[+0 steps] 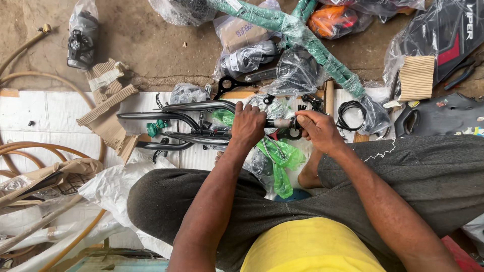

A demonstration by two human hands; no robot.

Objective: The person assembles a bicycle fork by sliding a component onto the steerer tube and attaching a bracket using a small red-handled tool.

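Shirt: a yellow shirt (312, 247) fills the bottom edge, grey trousers (433, 176) spread above it over crossed legs.
Left hand (248, 126): closed over the top of a glossy black bicycle frame (194, 107), knuckles up.
Right hand (318, 130): fingers pinched around the frame's pale-wrapped tube end, just beside the left.
Frame: dark curved tubes lying flat on the floor ahead of the knees, stays pointing left, scraps of green plastic wrap (280, 156) clinging beneath.
Floor: white sheeting (55, 118), torn cardboard (108, 113).
Beyond: a green-wrapped tube (312, 43) among bagged parts.
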